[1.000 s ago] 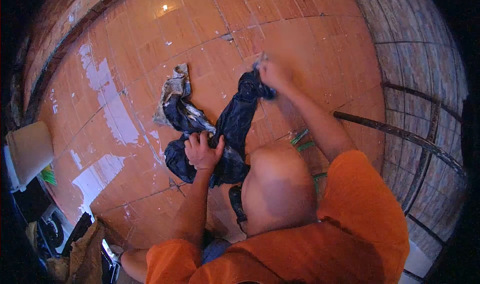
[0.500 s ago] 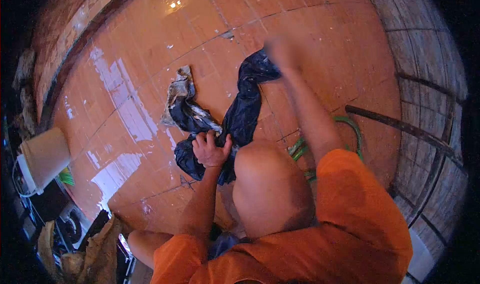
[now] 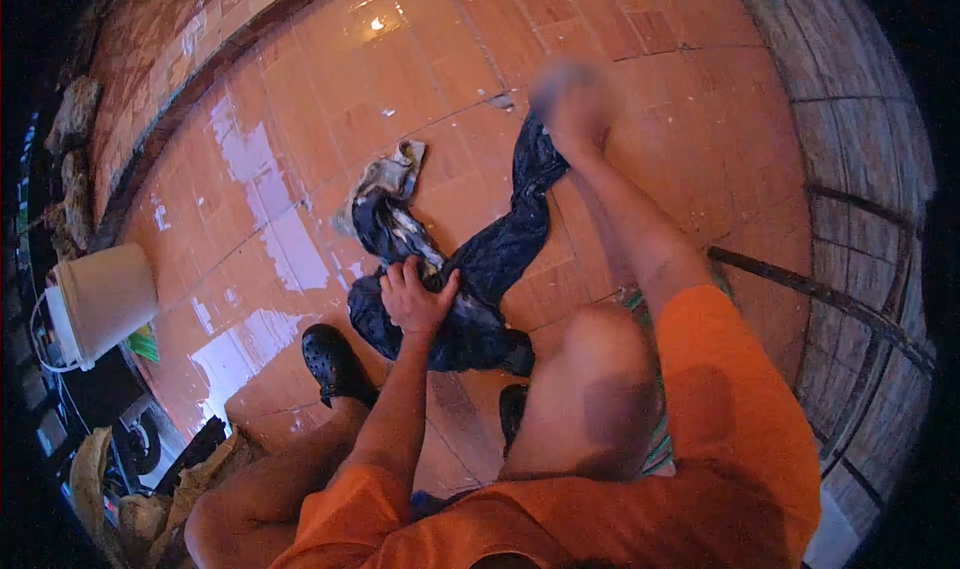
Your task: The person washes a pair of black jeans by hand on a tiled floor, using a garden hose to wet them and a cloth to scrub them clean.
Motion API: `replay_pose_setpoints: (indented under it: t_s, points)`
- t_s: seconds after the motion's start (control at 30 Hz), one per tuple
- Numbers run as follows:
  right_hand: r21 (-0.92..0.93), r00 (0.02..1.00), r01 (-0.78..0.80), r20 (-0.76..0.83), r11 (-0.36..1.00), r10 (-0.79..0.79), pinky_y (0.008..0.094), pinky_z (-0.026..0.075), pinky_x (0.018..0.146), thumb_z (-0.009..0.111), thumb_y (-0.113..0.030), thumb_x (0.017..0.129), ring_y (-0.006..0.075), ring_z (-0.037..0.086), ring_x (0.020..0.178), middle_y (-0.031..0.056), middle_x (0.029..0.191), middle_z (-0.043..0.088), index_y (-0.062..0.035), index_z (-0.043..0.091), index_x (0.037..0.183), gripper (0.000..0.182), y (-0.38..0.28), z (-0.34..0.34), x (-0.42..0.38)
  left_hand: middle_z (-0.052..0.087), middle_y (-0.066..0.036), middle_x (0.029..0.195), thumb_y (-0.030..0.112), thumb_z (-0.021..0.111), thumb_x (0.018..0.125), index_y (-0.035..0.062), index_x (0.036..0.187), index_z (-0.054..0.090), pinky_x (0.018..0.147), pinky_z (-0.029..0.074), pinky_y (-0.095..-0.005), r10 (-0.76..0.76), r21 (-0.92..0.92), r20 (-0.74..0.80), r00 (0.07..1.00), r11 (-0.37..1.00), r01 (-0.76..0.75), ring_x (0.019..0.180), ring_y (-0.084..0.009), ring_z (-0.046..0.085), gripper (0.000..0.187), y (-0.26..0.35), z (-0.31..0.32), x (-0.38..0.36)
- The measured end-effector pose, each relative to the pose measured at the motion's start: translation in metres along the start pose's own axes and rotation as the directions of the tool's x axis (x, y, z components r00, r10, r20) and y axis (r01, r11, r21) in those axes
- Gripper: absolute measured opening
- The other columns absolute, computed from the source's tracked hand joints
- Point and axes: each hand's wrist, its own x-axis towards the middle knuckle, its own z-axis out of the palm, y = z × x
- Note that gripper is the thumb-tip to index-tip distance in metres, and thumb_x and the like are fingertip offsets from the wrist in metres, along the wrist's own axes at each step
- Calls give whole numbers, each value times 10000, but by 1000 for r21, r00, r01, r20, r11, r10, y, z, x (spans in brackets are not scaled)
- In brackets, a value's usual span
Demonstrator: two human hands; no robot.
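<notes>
A wet, dark pair of trousers (image 3: 490,254) lies twisted on the tiled floor, one leg stretched toward the upper right. Part of the garment at the left shows a pale, dirty grey-beige patch (image 3: 385,184). My left hand (image 3: 415,299) lies on the bunched middle of the cloth, fingers and thumb apart, pressing down on it. At the far end of the stretched leg, my right hand (image 3: 580,109) has hold of the cloth. That hand is blurred, so its separate fingers do not show.
Puddles gleam on the orange tiles (image 3: 270,189). A white bucket (image 3: 105,299) stands at the left near dry bark-like pieces (image 3: 90,469). A dark metal bar (image 3: 820,284) juts in from the right. My black clog (image 3: 335,364) is close to the cloth.
The right hand has shifted slightly, and the trouser leg is stretched farther up and right. The left hand stays on the bunched cloth. My knees have spread, bringing the black clogs into view.
</notes>
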Motion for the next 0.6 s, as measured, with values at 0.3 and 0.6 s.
replay_pose_setpoints:
  t_s: [0.3, 0.6]
  points:
    - [125, 992, 90, 82, 988, -100, 566, 307, 1125, 604, -340, 917, 491, 348, 1360, 277, 1402, 433, 22, 408, 1437, 664, -91, 0, -124, 563, -165, 1023, 543, 831, 645, 65, 1088, 612, 796, 473, -483, 11, 70, -80, 997, 998, -5, 955, -381, 557, 688, -79, -5, 102]
    - [-8, 972, -233, -21, 973, 232, 556, 286, 1136, 562, -331, 943, 507, 352, 1336, 267, 1419, 416, 69, 406, 1419, 641, -87, 7, -25, 571, -171, 1022, 538, 813, 661, 53, 1092, 614, 763, 466, -488, -4, 83, -88, 996, 996, 11, 913, -389, 551, 679, -99, -5, 133]
